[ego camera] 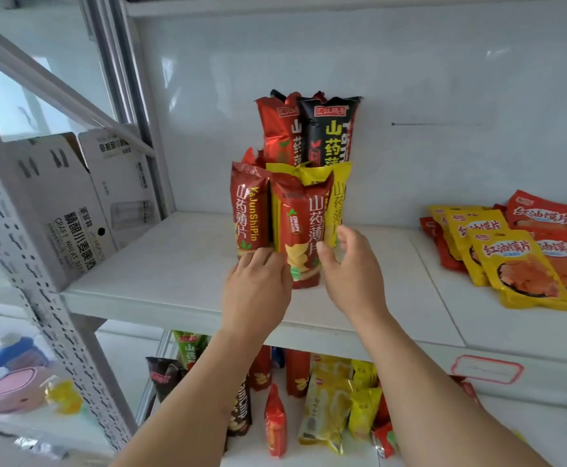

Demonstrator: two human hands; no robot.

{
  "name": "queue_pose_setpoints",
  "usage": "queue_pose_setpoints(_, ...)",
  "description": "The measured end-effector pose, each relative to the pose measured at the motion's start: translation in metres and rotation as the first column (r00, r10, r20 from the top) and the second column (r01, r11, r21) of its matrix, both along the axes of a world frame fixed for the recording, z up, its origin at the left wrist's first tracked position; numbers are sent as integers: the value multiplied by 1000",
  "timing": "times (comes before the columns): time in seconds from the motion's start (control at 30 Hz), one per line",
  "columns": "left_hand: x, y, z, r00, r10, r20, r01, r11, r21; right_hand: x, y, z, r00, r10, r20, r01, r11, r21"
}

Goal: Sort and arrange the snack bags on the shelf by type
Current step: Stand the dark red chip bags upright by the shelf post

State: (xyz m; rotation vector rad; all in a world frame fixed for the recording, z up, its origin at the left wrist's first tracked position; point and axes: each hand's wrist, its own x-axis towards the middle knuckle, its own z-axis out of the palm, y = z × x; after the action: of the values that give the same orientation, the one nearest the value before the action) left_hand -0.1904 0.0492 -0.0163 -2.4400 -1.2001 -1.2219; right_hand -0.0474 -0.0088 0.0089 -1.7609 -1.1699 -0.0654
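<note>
Tall snack bags stand upright in a cluster on the white shelf (181, 264). A red bag (304, 224) stands at the front, between my two hands. My left hand (258, 284) touches its lower left side and the base of a second red bag (248, 210). My right hand (349, 264) cups its lower right side, fingers spread, thumb on the bag. A yellow bag (339, 197) stands just behind. Further back stand another red bag (278, 129) and a black bag (329, 129).
Flat red and yellow snack packets (511, 257) lie in a pile at the shelf's right. A white cardboard box (73, 210) sits at the left end. The lower shelf holds several mixed snack bags (326, 399). A perforated metal upright (39, 281) stands at the left.
</note>
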Motion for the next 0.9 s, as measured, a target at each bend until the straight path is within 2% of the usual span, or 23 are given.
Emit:
queue_pose_setpoints(0.1, -17, 15, -2, 996, -16, 88, 28, 991, -135, -16, 17, 0, 993, -12, -119, 14, 1000, 21)
queue_pose_setpoints(0.23, -25, 39, -2, 950, -2, 311, 110, 938, -330, -26, 34, 1, 984, -44, -174, 48, 999, 16)
queue_pose_setpoints(0.37, -26, 67, -4, 877, 49, 477, 235, 823, -517, -27, 49, -6, 971, -87, -221, 95, 995, 24)
queue_pose_setpoints(0.47, -28, 85, -3, 826, 47, 561, 346, 743, -573, -26, 60, -14, 966, -98, -239, 112, 993, 47)
queue_pose_setpoints(0.57, -30, 106, -4, 803, 10, 596, 434, 676, -596, -26, 69, -19, 961, -134, -242, 152, 987, 55)
queue_pose_setpoints(0.7, -31, 137, -5, 757, -78, 648, 581, 535, -614, -29, 73, -20, 951, -183, -250, 197, 980, 33)
queue_pose_setpoints(0.83, -32, 161, -8, 765, -174, 620, 630, 402, -664, -35, 79, -21, 945, -218, -243, 217, 976, -32)
queue_pose_setpoints(0.9, -34, 168, -9, 762, -232, 605, 644, 370, -669, -40, 82, -22, 932, -239, -271, 245, 969, -11)
